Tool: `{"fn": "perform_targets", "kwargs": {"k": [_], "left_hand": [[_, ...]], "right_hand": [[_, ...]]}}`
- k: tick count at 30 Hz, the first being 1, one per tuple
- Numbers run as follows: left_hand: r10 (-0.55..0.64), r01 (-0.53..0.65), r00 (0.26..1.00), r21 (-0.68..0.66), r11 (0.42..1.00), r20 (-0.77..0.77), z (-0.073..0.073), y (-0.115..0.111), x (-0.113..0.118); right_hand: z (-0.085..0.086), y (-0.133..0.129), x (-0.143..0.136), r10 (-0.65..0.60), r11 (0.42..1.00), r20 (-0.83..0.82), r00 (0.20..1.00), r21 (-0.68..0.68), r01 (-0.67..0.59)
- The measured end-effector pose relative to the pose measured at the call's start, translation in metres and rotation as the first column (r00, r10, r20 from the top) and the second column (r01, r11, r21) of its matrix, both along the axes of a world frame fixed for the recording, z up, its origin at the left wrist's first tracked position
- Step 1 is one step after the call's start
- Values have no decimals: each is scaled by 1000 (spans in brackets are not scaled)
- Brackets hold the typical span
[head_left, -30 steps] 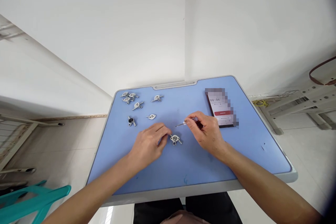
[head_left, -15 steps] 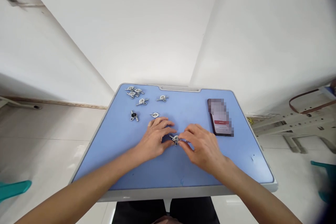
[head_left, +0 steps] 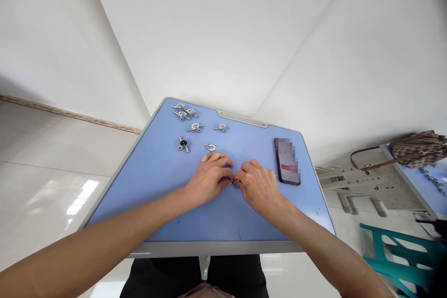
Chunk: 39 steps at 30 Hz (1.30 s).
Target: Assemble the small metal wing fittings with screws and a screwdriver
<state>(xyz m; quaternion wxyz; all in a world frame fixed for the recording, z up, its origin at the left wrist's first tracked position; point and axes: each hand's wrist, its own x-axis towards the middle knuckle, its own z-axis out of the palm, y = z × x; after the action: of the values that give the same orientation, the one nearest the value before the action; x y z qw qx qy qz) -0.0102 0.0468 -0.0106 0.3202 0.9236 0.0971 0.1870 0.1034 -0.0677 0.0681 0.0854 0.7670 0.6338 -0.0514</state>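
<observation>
My left hand [head_left: 211, 178] and my right hand [head_left: 259, 185] meet over the middle of the blue table. Between their fingertips is a small silver metal latch [head_left: 235, 183], mostly covered by the fingers. The left thumb and forefinger pinch its left end; the right fingers are curled round its right side. Just beyond my left hand lies a flat oval metal piece [head_left: 211, 147]. Farther left, a latch with a round black centre [head_left: 183, 143] rests on the tabletop.
Several similar silver latches [head_left: 182, 114] cluster at the table's far left corner, with two more singles nearby. A phone [head_left: 288, 162] lies to the right. Beyond the blue table [head_left: 167, 223] are a green stool [head_left: 398, 247] and a checked bag [head_left: 415, 149].
My right hand has curled in more tightly over the latch, and both hands' fingertips are closer together, covering more of it. The camera view has turned to the right.
</observation>
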Motion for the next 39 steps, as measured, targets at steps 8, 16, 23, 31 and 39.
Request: {"fn": "perform_targets", "kwargs": {"k": [8,16,23,31,39], "left_hand": [[-1,1,1000,-2,1000,1,2,0,1],[10,-10,1000,-38,999,-7,5,1,2],[14,-15,1000,-28,1000,-24,5,1,2],[15,-16,999,-27,999,-31,2,2,0],[10,-10,999,-9,1000,-34,-1,3,0]], "right_hand": [[-16,-5,25,-73,984,-450,890,114,139],[-13,0,30,-42,995,-573,819,49,85],[-8,11,33,-10,995,-457,889,80,52],[-25,-80,-14,291,820,-260,921,563,-100],[-61,-95,-19,145,893,-370,918,449,39]]}}
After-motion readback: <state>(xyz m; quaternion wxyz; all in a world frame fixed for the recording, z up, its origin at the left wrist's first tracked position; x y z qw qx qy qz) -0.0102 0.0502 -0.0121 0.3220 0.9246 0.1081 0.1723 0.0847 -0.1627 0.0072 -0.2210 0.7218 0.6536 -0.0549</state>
